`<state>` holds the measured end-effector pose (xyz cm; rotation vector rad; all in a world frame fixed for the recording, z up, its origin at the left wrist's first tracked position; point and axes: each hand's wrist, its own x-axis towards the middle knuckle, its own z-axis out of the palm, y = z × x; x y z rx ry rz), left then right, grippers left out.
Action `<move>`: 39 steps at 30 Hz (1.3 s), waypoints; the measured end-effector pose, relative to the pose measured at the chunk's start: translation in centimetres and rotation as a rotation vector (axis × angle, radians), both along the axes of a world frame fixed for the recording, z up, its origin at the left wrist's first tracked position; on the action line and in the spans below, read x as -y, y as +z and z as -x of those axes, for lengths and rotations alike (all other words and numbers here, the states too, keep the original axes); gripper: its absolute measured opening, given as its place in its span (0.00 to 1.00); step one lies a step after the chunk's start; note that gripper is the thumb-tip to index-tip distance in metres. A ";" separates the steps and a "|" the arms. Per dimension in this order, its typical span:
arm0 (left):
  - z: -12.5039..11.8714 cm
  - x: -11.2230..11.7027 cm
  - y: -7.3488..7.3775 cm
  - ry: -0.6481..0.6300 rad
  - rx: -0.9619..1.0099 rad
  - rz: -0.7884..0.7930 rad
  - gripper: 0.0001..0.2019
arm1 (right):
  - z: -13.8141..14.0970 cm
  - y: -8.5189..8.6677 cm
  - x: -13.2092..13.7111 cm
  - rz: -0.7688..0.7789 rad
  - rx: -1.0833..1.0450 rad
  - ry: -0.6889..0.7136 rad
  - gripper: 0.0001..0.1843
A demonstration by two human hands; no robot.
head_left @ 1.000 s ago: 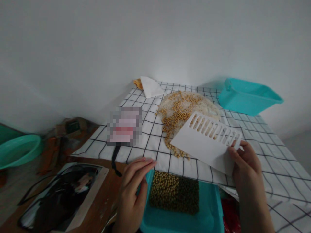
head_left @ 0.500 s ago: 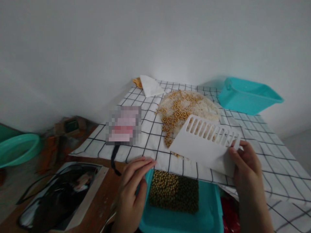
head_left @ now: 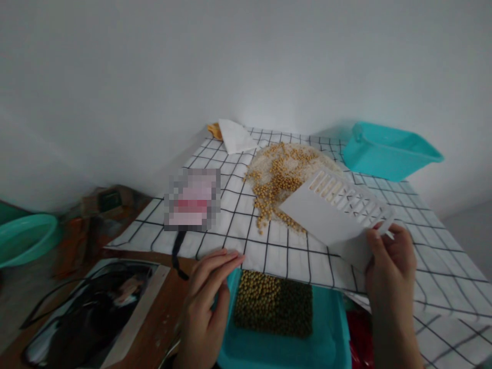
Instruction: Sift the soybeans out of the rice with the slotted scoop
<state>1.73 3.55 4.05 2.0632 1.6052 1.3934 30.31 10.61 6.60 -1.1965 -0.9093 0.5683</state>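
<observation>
My right hand (head_left: 392, 261) grips a white slotted plastic sheet (head_left: 326, 215) by its right end. The sheet is tilted over the checked cloth, its slots along the upper edge. Behind its left end spread yellow soybeans (head_left: 274, 187), partly on a round layer of pale grains (head_left: 259, 164) that looks like rice. At the table's front edge, my left hand (head_left: 209, 297) rests with fingers stretched out and close together, by the left rim of a turquoise bin (head_left: 284, 353). Inside the bin lie yellow beans (head_left: 255, 294) beside smaller dark green beans (head_left: 295, 307).
Another turquoise bin (head_left: 388, 154) stands at the back right of the checked cloth (head_left: 230, 220). A blurred-out pink item (head_left: 192, 200) lies left, a white paper (head_left: 234, 136) behind. At lower left are a dark bag (head_left: 88, 318) and a green basin (head_left: 28, 238). A wall rises behind.
My right hand has moved the slotted sheet slightly up and right and tilted it differently, uncovering more soybeans at the front. The left hand stays by the bin.
</observation>
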 end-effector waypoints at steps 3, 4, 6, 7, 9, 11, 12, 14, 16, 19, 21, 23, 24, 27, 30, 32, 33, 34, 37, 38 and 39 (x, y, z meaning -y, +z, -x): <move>0.1 0.0 0.0 0.002 -0.005 0.003 0.21 | 0.1 0.1 -0.1 -0.020 -0.018 0.001 0.13; 0.1 0.0 0.0 0.004 -0.006 -0.001 0.21 | 0.2 0.1 -0.1 -0.030 -0.019 0.004 0.13; 0.1 0.0 0.0 0.000 -0.007 -0.006 0.21 | 0.3 0.2 0.0 -0.048 -0.016 0.008 0.13; 0.1 -0.1 0.0 -0.005 -0.006 -0.004 0.21 | 0.3 0.2 0.0 -0.053 -0.016 0.008 0.13; 0.1 -0.1 0.0 -0.015 -0.006 -0.007 0.21 | 0.3 0.3 0.0 -0.051 -0.014 0.012 0.13; 0.0 -0.1 0.0 -0.018 -0.011 -0.015 0.21 | 0.3 0.2 0.1 -0.044 -0.004 0.009 0.12; 0.0 -0.1 0.0 -0.018 -0.014 -0.020 0.21 | 0.3 0.2 0.1 -0.037 0.002 0.008 0.12; 0.0 -0.1 0.0 -0.017 -0.016 -0.017 0.21 | 0.2 0.1 0.0 -0.015 0.016 0.019 0.12; -0.1 -0.1 -0.1 -0.018 -0.010 -0.015 0.20 | 0.1 0.1 0.0 -0.009 0.028 0.023 0.12; -0.1 -0.2 -0.2 -0.018 0.004 -0.021 0.20 | 0.2 0.0 -0.1 -0.058 0.017 -0.007 0.13; -0.1 -0.2 -0.2 -0.023 0.002 -0.024 0.20 | 0.2 0.1 0.0 -0.051 0.009 -0.011 0.14; 0.0 -0.3 -0.1 -0.024 0.002 -0.025 0.20 | 0.3 0.2 0.1 -0.013 0.025 0.015 0.13; 0.0 -0.3 -0.1 -0.024 0.002 -0.027 0.20 | 0.3 0.3 0.2 -0.005 0.038 0.030 0.12; 0.0 -0.2 -0.1 -0.022 0.005 -0.030 0.20 | 0.2 0.2 0.2 -0.029 0.042 0.054 0.11; 0.0 -0.3 -0.1 -0.024 0.007 -0.030 0.20 | 0.1 0.1 0.2 -0.015 0.015 0.056 0.11; 0.0 -0.3 -0.1 -0.023 0.005 -0.033 0.20 | 0.0 0.1 0.1 -0.004 0.004 0.059 0.11; 0.0 -0.3 -0.1 -0.022 0.001 -0.032 0.20 | 0.0 0.1 0.1 -0.009 0.001 0.061 0.12; 0.1 -0.3 -0.1 -0.020 -0.004 -0.030 0.20 | 0.0 0.1 0.1 -0.014 -0.001 0.065 0.12; 0.1 -0.3 -0.2 -0.023 -0.014 -0.026 0.20 | 0.0 0.0 0.0 -0.012 0.010 0.075 0.11; 0.1 -0.3 -0.2 -0.024 -0.014 -0.024 0.20 | 0.0 0.0 0.1 -0.002 0.018 0.078 0.11; 0.0 -0.4 -0.2 -0.023 -0.012 -0.025 0.20 | 0.0 0.0 0.1 0.005 0.024 0.083 0.12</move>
